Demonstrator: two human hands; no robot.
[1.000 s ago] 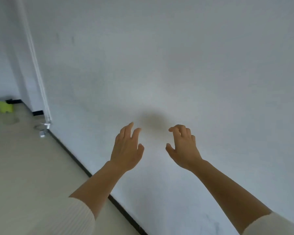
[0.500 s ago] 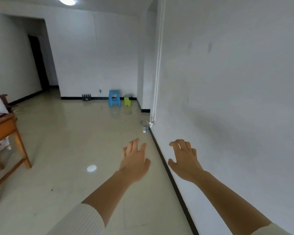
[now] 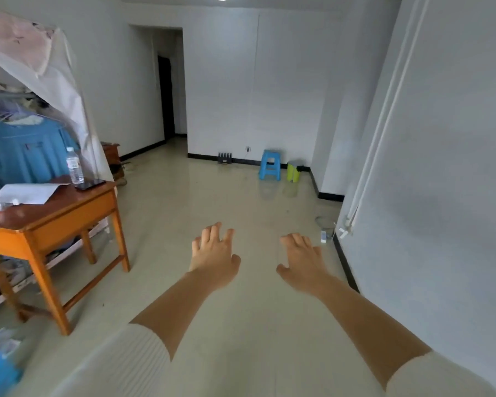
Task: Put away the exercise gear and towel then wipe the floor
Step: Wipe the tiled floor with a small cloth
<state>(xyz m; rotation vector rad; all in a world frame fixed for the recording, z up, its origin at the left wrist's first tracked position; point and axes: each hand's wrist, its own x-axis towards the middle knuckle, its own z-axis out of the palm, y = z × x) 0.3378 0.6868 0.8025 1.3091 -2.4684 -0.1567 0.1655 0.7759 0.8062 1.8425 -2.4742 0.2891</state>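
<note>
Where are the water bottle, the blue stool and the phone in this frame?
water bottle (image 3: pixel 75 167): head view, on its labelled body.
blue stool (image 3: pixel 270 154): head view, on its seat top.
phone (image 3: pixel 90 184): head view, on its dark screen.

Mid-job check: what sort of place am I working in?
Likely a room in a home: a fabric-covered clothes rack with a blue shirt hanging inside, an orange wooden desk holding a clear plastic water bottle, and a small blue plastic stool on the glossy tiled floor.
</note>
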